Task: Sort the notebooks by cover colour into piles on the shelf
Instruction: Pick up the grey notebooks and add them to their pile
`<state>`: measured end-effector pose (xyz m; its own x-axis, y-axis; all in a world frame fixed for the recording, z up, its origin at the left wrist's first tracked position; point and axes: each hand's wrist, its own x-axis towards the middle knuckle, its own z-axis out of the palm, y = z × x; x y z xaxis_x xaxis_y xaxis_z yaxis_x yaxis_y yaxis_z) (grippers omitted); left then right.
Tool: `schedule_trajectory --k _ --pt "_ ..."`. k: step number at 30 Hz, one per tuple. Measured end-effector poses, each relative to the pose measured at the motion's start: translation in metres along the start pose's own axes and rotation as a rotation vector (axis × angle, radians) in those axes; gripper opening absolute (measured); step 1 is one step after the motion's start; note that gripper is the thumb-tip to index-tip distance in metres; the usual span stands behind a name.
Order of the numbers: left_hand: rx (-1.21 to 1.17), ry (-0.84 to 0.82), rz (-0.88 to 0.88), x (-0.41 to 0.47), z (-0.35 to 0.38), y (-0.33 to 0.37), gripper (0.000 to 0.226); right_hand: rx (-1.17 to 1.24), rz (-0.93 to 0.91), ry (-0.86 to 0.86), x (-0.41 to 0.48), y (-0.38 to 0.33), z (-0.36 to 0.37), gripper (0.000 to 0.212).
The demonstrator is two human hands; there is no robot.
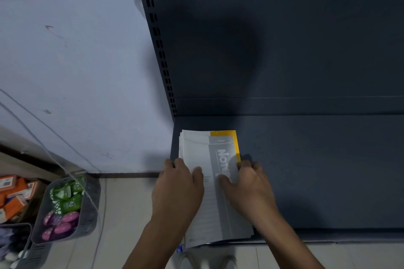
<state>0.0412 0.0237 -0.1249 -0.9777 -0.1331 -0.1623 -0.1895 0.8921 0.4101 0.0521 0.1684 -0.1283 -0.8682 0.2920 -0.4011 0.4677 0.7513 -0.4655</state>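
1. A dark grey metal shelf (317, 170) fills the right and centre of the frame. A pale wall (76, 61) takes up the upper left, and a light tiled floor (122, 203) runs along the bottom.
2. A stack of notebooks (203, 150) lies flat on the shelf in its left corner, in the lower centre of the frame. The top cover is white and grey.
3. A yellow notebook (235, 140) lies lower in the stack, showing only at its upper right corner.
4. The left hand (179, 183) grips the stack's left edge, fingers curled over the side and thumb on the top cover.
5. The right hand (247, 181) holds the right edge the same way, fingers bent round it and thumb pressed on the grey band.
6. At lower left a grey slotted basket (89, 214) on the floor holds green and purple packs, with orange boxes (15, 192) beside it.
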Motion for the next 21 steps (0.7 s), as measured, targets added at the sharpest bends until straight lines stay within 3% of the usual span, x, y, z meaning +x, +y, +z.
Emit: schedule_trajectory --k 7,15,17,21 --pt "0.144 0.089 0.042 -0.008 0.0 0.006 0.04 -0.042 -0.014 0.009 -0.008 0.0 0.0 0.06" --pt "0.203 0.077 0.01 -0.011 -0.002 0.006 0.044 -0.084 -0.034 0.027 -0.012 -0.004 0.0 0.059" --pt "0.101 0.071 -0.011 -0.01 -0.003 0.005 0.042 -0.083 -0.042 0.036 -0.013 -0.005 0.001 0.059" --pt "-0.39 0.022 -0.073 -0.007 -0.007 0.004 0.039 -0.039 -0.047 0.031 -0.013 -0.008 0.004 0.059"
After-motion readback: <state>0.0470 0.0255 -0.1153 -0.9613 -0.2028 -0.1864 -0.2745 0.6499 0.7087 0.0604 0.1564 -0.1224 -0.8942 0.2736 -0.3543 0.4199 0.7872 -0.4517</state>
